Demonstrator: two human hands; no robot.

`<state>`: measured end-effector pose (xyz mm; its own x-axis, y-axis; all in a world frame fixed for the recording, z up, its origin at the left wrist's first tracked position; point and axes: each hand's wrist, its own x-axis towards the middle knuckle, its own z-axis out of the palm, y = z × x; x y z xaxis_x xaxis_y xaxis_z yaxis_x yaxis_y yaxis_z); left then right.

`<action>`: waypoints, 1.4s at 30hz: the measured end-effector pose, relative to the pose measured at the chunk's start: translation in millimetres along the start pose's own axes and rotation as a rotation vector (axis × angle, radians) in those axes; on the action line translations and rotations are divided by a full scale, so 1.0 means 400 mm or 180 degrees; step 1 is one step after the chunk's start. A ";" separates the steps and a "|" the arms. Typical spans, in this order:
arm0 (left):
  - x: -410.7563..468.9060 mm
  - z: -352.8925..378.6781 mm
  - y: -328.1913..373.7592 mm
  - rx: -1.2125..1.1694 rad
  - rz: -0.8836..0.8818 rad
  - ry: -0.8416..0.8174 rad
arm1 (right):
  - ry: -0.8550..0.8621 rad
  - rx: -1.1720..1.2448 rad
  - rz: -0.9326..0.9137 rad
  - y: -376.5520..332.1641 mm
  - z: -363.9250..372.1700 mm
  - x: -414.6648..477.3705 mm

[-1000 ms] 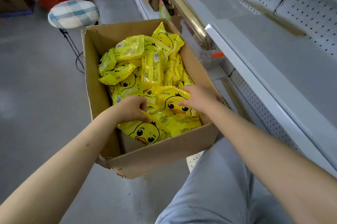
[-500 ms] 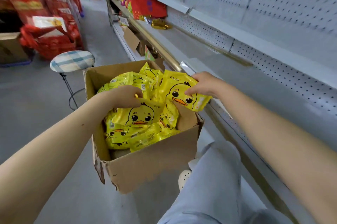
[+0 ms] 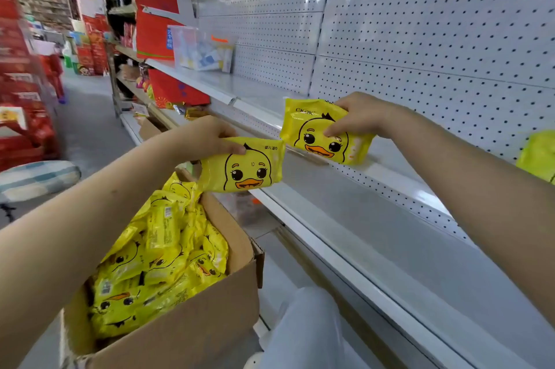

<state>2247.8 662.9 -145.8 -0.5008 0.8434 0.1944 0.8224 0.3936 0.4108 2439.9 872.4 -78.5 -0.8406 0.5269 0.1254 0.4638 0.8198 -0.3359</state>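
Observation:
My left hand grips a yellow duck-face pack by its top edge, held in the air above the cardboard box. My right hand pinches a second yellow duck pack at its upper right, over the front edge of the white middle shelf. The box below is filled with several more yellow duck packs. Another yellow pack lies on the shelf at the far right.
White pegboard backing rises behind the shelves. A lower shelf runs under my arms. Red boxes and a clear bag sit further along the shelf. A checked stool stands left of the box. My trouser leg is at the bottom.
Both hands have lifted a duck pack out of the box and raised it toward the middle shelf. The view has tilted up from the box to the shelving.

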 end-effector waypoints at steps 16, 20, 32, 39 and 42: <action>0.274 0.067 0.530 0.0508 0.1971 0.0126 | 0.0416 -0.0833 0.1115 0.287 -0.388 -0.247; 0.322 0.094 0.626 0.0274 0.2197 0.0108 | 0.0448 -0.0937 0.1374 0.359 -0.427 -0.296; 0.340 0.213 0.816 -0.0206 0.2732 -0.0172 | 0.0311 -0.1293 0.1721 0.526 -0.392 -0.425; 0.324 0.267 0.850 -0.0199 0.2798 -0.0337 | 0.0544 -0.1416 0.1655 0.597 -0.335 -0.465; 0.323 0.273 0.852 -0.0248 0.2804 -0.0337 | 0.0625 -0.1507 0.1655 0.615 -0.326 -0.459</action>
<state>2492.9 946.0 -77.7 0.3353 0.8591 0.3866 0.8746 -0.4364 0.2112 2744.6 1006.4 -62.6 -0.4336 0.8687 0.2396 0.8981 0.4382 0.0367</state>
